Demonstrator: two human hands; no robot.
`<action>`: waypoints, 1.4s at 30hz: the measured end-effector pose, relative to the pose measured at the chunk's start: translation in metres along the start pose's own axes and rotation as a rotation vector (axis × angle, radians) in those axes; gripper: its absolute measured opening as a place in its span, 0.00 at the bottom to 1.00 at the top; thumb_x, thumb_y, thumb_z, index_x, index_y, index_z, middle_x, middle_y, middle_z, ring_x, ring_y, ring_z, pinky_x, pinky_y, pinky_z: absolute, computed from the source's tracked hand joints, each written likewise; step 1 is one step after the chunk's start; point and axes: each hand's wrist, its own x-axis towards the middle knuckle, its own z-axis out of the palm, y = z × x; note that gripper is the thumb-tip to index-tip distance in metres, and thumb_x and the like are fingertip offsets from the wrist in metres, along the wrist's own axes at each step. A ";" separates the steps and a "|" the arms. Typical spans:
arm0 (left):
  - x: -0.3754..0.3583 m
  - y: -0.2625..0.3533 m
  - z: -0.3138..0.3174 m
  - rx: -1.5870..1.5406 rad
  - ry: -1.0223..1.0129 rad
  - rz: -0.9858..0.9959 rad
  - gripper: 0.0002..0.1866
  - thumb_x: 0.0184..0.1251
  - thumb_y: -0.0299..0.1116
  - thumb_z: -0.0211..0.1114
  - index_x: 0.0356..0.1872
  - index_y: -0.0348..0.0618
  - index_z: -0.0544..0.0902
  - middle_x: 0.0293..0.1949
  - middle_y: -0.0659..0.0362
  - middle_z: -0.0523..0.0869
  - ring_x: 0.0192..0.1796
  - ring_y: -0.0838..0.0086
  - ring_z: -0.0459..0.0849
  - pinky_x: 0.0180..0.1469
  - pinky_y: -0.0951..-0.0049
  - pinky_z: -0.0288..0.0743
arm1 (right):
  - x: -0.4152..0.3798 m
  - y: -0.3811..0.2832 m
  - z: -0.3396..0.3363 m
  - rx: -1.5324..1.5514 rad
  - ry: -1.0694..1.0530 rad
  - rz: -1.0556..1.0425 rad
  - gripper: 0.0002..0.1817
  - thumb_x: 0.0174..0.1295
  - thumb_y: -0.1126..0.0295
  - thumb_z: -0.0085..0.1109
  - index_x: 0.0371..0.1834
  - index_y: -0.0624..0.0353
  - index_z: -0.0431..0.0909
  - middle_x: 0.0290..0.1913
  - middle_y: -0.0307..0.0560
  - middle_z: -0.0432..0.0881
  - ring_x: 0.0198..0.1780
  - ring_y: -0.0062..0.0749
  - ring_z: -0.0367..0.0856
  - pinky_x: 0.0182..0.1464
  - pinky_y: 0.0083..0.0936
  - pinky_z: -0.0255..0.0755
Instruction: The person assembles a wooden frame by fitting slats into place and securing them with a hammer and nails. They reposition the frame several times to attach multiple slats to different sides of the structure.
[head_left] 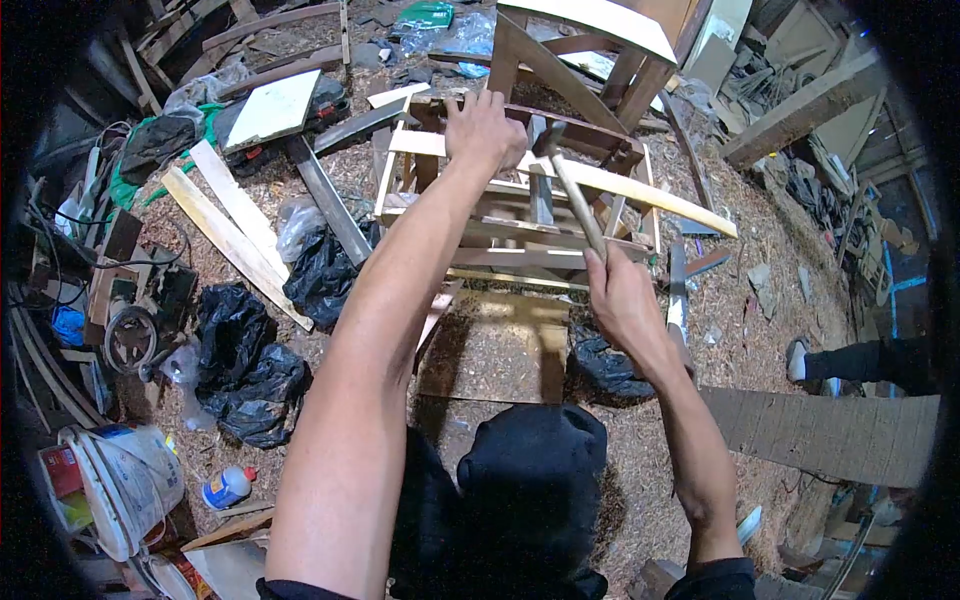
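A hammer (577, 200) is in my right hand (622, 295), its fingers wrapped round the lower handle. The hammer head hangs over a wooden frame (530, 232), beside my left hand (484, 130). The left fingers curl over a long pale wood strip (640, 187) that lies across the frame; the fingertips rest at its far side, and what is under the palm is hidden. A grey upright slat (541, 195) crosses the frame below the hammer head.
A larger wooden piece with a white top (600, 22) stands behind the frame. Loose planks (235, 245) and black plastic bags (240, 365) lie at left, near a bucket (130, 480) and a bottle (229, 487). Another person's leg (850, 362) shows at right.
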 end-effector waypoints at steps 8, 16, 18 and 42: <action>0.002 0.000 -0.002 0.003 0.030 0.036 0.26 0.56 0.43 0.47 0.54 0.40 0.72 0.53 0.53 0.75 0.61 0.66 0.70 0.61 0.46 0.56 | 0.005 0.030 0.010 -0.069 0.059 -0.075 0.16 0.67 0.66 0.47 0.33 0.73 0.69 0.20 0.74 0.73 0.27 0.67 0.76 0.27 0.52 0.67; 0.002 0.002 -0.006 0.004 -0.027 0.024 0.27 0.57 0.43 0.47 0.56 0.39 0.71 0.54 0.52 0.75 0.62 0.64 0.69 0.62 0.44 0.55 | 0.003 -0.005 -0.014 0.089 0.111 0.060 0.17 0.66 0.65 0.47 0.32 0.74 0.71 0.20 0.72 0.74 0.28 0.67 0.76 0.28 0.52 0.68; -0.001 0.002 -0.009 -0.026 -0.016 0.029 0.27 0.57 0.42 0.47 0.57 0.37 0.70 0.54 0.51 0.75 0.62 0.62 0.69 0.63 0.43 0.54 | 0.006 0.023 -0.006 -0.068 0.047 -0.058 0.17 0.66 0.66 0.47 0.32 0.74 0.71 0.21 0.72 0.74 0.29 0.67 0.77 0.30 0.52 0.69; 0.002 0.000 -0.005 -0.056 -0.012 0.018 0.27 0.57 0.42 0.48 0.56 0.37 0.71 0.54 0.51 0.75 0.62 0.63 0.68 0.65 0.46 0.52 | 0.014 0.007 -0.013 -0.108 0.020 -0.011 0.18 0.67 0.63 0.46 0.38 0.73 0.72 0.23 0.71 0.76 0.32 0.67 0.77 0.32 0.50 0.70</action>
